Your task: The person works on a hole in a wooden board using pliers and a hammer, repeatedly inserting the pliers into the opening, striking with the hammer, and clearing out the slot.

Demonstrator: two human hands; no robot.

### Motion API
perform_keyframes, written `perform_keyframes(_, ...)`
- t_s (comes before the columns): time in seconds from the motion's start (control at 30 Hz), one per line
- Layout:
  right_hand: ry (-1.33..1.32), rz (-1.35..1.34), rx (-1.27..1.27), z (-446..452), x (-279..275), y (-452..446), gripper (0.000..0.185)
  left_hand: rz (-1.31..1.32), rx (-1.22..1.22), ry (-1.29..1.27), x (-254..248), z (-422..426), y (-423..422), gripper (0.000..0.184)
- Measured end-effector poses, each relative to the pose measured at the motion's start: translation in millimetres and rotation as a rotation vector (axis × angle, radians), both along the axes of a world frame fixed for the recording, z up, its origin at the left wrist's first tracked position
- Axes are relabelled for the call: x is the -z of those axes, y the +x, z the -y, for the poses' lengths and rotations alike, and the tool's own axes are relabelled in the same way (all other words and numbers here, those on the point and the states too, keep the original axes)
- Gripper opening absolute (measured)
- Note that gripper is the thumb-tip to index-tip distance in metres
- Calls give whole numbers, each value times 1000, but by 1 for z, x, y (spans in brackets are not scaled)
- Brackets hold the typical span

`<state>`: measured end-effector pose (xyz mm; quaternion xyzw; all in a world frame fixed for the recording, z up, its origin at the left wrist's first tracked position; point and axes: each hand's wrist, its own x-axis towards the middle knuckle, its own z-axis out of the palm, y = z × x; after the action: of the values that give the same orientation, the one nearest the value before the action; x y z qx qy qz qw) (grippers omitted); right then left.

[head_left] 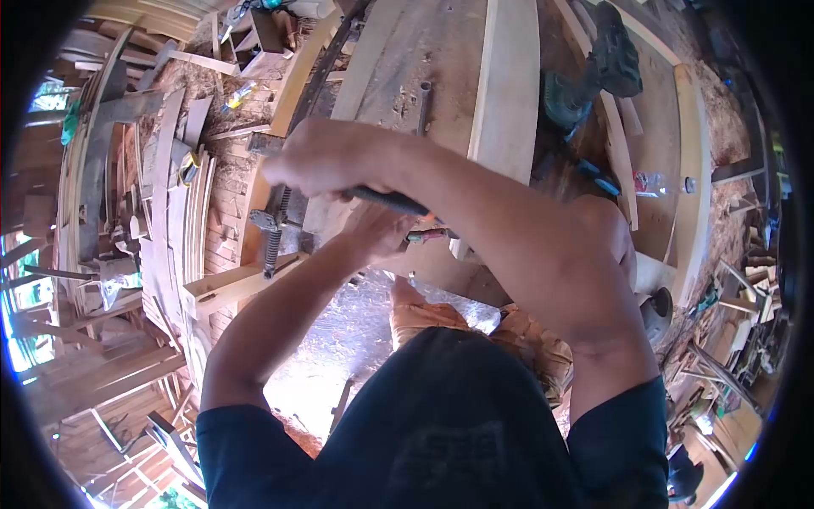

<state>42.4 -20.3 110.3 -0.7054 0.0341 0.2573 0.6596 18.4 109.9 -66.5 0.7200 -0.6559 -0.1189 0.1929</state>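
1. Timber, pale and squared (222, 290): left of both hands and nearer the body, beside the left forearm.
2. Screw clamp with coiled spring (270, 242): left of the left hand, just nearer the body than the right. Its upper end is partly hidden. Judged risk: knuckles could strike the metal if the right hand swung wide.
3. Right hand (314, 159): reached across, left of and beyond the left. Blurred; fingers curled, apparently closed around a dark handle (388, 200) whose end juts from the heel of the fist. Far end of that tool not distinguishable.
4. Left hand (377, 231): just nearer the body than the dark handle. Fingers partly hidden; cannot tell whether they grasp anything. Judged risk: a slip of the dark handle could catch these fingers, given how close it passes.
5. Red-and-green tool (428, 236): just right of the left hand, near the edge of the desk (454, 81). If unsupported, a nudge from the right forearm could tip it off.
6. Metal rod (424, 106): on the desk, beyond the left hand. Loose, it might roll when the surface is jarred.
7. Long board (509, 76), then power drill (572, 97): right of both hands, beyond the right forearm.
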Motion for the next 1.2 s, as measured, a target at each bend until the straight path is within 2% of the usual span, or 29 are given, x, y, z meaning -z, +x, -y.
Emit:
perform_keyframes(0.03,-95,50,39,-1,-3,-4,32,-24,-12,-48,5,-5,-4,47)
perform_keyframes(0.07,-191,97,77,1,-7,-10,34,-129,-110,47,10,-13,-12,43)
perform_keyframes(0.1,-289,147,112,4,-16,-15,36,-116,-129,47,-1,-12,-17,41)
perform_keyframes(0.13,-331,153,201,10,-22,-21,41,-101,-152,47,-14,-8,-20,40)
perform_keyframes(0.2,-333,241,466,31,-17,-29,37,-97,-184,111,-28,-3,-22,39)
perform_keyframes(0.27,-346,221,573,59,-32,-38,33,-116,-203,233,-32,4,-20,39)
perform_keyframes(0.33,-379,204,607,81,-35,-47,29,-94,-180,166,-29,5,-18,38)
perform_keyframes(0.4,-611,317,559,98,-57,-61,42,-84,-172,154,-29,3,-19,37)
perform_keyframes(0.43,-647,131,627,93,-98,-65,34,-81,-174,172,-33,2,-21,38)
perform_keyframes(0.5,-565,128,995,79,-130,-84,30,-79,-208,206,-40,-1,-27,38)
perform_keyframes(0.53,-371,307,1079,96,-122,-100,29,-78,-241,219,-44,-1,-32,38)
perform_keyframes(0.57,-167,485,1125,114,-115,-116,27,-77,-273,233,-49,-1,-38,38)
perform_keyframes(0.6,94,640,939,152,-106,-141,26,-68,-302,285,-55,-1,-43,39)
perform_keyframes(0.67,-19,952,878,153,-95,-160,22,-51,-362,389,-66,-2,-55,43)
perform_keyframes(0.77,88,1118,1091,159,-69,-191,17,-151,-424,490,-79,-5,-72,54)
perform_keyframes(0.8,227,1147,1227,160,-49,-199,20,-205,-429,455,-71,-11,-77,63)
perform_keyframes(0.87,358,1084,1569,149,-23,-208,24,-274,-427,473,-78,-10,-77,54)
perform_keyframes(0.9,342,989,1771,137,-16,-214,22,-311,-426,480,-79,-9,-76,49)
perform_keyframes(0.93,269,912,1821,131,-8,-225,20,-362,-437,494,-76,-9,-75,58)
perform_keyframes(1.0,124,749,1908,125,8,-255,18,-514,-422,487,-68,-12,-72,58)
perform_keyframes(1.1,-177,194,1832,132,20,-323,19,-665,-395,488,-62,-13,-67,55)
perform_keyframes(1.13,-230,35,1614,131,13,-333,21,-703,-387,489,-60,-13,-67,53)
perform_keyframes(1.2,-313,-262,1166,127,-2,-346,26,-1043,-390,568,-43,-18,-69,47)
